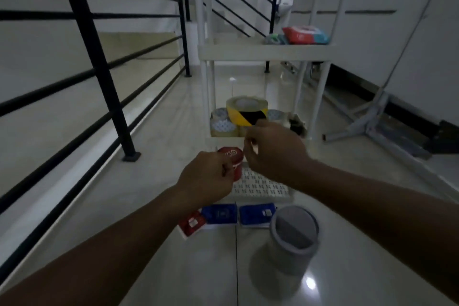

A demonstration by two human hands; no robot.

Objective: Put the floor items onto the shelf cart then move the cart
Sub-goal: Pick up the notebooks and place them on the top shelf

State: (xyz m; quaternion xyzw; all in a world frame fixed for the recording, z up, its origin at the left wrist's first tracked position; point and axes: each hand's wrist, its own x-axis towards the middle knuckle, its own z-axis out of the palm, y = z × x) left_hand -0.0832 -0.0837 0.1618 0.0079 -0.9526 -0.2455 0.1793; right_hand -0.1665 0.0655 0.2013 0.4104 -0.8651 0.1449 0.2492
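Observation:
A white shelf cart (265, 50) stands ahead on the tiled floor. My left hand (207, 177) grips a red can (232, 156) held over the cart's perforated bottom shelf (260, 187). My right hand (275, 149) is closed, with its fingers at a yellow-and-black tape roll (247, 109) that rests on several clear tape rolls (222, 124) on the lower shelf. On the floor in front lie a red packet (192, 223), two blue packets (219, 213) (257, 215) and a white lidded container (293, 236).
The cart's upper shelf holds a red-and-blue wipes pack (305, 35) and a green item (273, 38). A black stair railing (99, 77) runs along the left. A grey metal stand (372, 119) leans on the right by a white wall.

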